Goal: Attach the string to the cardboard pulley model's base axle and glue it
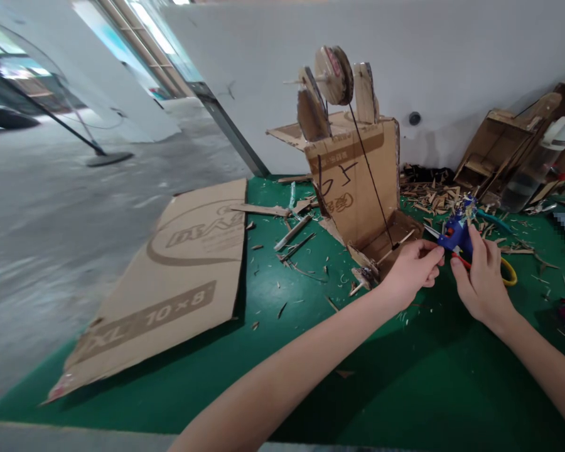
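My right hand (481,281) is wrapped round a blue glue gun (456,231) with a red trigger, held just above the green table. My left hand (412,269) is pinched closed beside the gun's rear end, on something too small to make out. Both hands sit right of a tall cardboard model (353,182) with round cardboard wheels (333,75) on top and a dark string running down to its open base. A thin stick lies in that base, close to my left fingers.
A large flat cardboard sheet (169,282) lies on the green table (311,364) at left, hanging over its edge. Cardboard scraps (428,194) and sticks litter the back. Yellow-handled scissors (509,271) lie under my right hand. More cardboard boxes (503,144) lean against the wall at right.
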`<state>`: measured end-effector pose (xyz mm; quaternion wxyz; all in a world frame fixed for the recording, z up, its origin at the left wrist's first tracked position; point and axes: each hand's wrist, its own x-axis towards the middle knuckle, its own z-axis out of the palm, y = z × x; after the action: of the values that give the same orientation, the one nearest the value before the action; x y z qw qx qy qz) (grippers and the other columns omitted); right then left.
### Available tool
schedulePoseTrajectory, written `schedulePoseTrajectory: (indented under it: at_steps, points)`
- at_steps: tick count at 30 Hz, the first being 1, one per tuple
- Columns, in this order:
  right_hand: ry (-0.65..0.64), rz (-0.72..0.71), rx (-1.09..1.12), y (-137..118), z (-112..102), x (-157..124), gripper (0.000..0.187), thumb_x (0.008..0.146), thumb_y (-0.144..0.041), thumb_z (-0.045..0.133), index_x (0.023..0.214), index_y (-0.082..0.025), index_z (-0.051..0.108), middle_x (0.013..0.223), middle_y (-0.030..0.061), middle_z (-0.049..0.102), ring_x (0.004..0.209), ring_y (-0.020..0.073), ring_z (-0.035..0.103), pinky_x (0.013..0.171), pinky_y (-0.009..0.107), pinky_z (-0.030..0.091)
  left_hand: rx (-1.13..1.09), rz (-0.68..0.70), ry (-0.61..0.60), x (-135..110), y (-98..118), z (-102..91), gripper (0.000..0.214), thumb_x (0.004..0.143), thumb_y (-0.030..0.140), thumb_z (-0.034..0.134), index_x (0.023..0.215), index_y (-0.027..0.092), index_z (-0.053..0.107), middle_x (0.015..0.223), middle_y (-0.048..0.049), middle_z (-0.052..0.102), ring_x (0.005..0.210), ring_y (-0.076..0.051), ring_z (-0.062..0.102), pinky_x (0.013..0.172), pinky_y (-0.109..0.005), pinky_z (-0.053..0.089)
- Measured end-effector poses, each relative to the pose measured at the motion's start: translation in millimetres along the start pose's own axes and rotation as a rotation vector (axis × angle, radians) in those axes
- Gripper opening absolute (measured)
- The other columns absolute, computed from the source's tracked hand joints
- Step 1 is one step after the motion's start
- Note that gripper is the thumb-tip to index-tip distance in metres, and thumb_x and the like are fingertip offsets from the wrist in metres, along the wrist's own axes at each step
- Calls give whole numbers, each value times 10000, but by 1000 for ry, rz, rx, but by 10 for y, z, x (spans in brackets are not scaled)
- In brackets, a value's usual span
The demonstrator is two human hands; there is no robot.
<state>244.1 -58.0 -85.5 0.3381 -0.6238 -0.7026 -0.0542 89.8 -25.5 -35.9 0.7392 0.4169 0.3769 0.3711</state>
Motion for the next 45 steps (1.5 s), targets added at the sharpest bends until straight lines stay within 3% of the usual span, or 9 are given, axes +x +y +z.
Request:
schedulePoseTrajectory:
  at_steps: [5, 10, 19, 24, 29, 35, 38, 42, 45]
  points:
    - [8, -84, -55, 10, 12, -19, 800, 904, -528, 473, 1554, -168, 176, 1240, 191, 462, 1164, 355, 442, 960, 578, 430, -30, -42, 76, 37, -41, 9, 169, 831, 14, 470, 910, 164, 464, 580, 78, 424, 481, -43, 404, 457, -171, 304]
    - [-21, -87, -68, 2, -19, -22, 1029, 785, -690, 572, 1562, -178, 132, 1238, 196, 469, 1168, 387, 464, 948, 585, 444, -24, -27, 157, 16, -35, -48, 231, 818, 82, 631, 1002, 143, 505, 759, 11, 587, 652, -75, 590, 590, -206, 441]
    - [-5, -13, -91, 14, -14, -1, 1159, 687, -804, 585, 1535, -118, 193, 1261, 225, 509, 1177, 425, 486, 949, 608, 435, 1, -14, 138, -27, 1, -40, 240, 823, 76, 667, 996, 137, 512, 743, 15, 605, 661, -88, 636, 587, -211, 469]
    - [-14, -19, -76, 42, -23, 11, 1138, 636, -828, 607, 1474, -113, 321, 1277, 227, 525, 1201, 422, 481, 992, 587, 414, -3, -21, 119, -37, -28, -32, 236, 811, 81, 681, 959, 142, 507, 714, 24, 609, 631, -96, 641, 626, -246, 518]
    - [-86, -4, -19, 59, -31, 18, 1112, 640, -822, 612, 1472, -147, 316, 1301, 225, 514, 1218, 431, 486, 952, 599, 449, 8, -35, 99, -26, -53, -23, 169, 820, 79, 667, 906, 132, 531, 686, 18, 613, 623, -102, 648, 633, -254, 528]
    - [-126, 41, 56, 98, -46, 21, 1070, 640, -803, 630, 1432, -141, 350, 1372, 248, 392, 1242, 430, 485, 888, 566, 514, -10, -51, 88, -18, -80, -12, 160, 814, 76, 667, 875, 138, 533, 686, 7, 624, 621, -109, 651, 570, -224, 497]
    - [-109, 8, 56, 101, -53, 23, 1095, 659, -795, 620, 1488, -170, 273, 1460, 244, 339, 1294, 433, 455, 903, 572, 508, -30, -49, 77, -21, -97, -17, 163, 810, 91, 678, 869, 137, 534, 697, -5, 635, 625, -113, 656, 589, -235, 509]
    - [-186, -61, -3, 99, -58, 31, 1168, 720, -748, 602, 1578, -183, 46, 1493, 234, 392, 1293, 434, 476, 894, 566, 509, -55, -61, 77, -35, -104, -13, 165, 813, 102, 682, 875, 130, 532, 700, -4, 632, 631, -112, 660, 669, -277, 548]
    - [-204, -110, -45, 98, -66, 41, 1117, 750, -724, 576, 1584, -202, 47, 1433, 216, 472, 1183, 420, 568, 810, 532, 541, -65, -77, 84, -42, -111, -4, 159, 821, 98, 675, 878, 125, 529, 692, 3, 627, 624, -104, 658, 719, -295, 562]
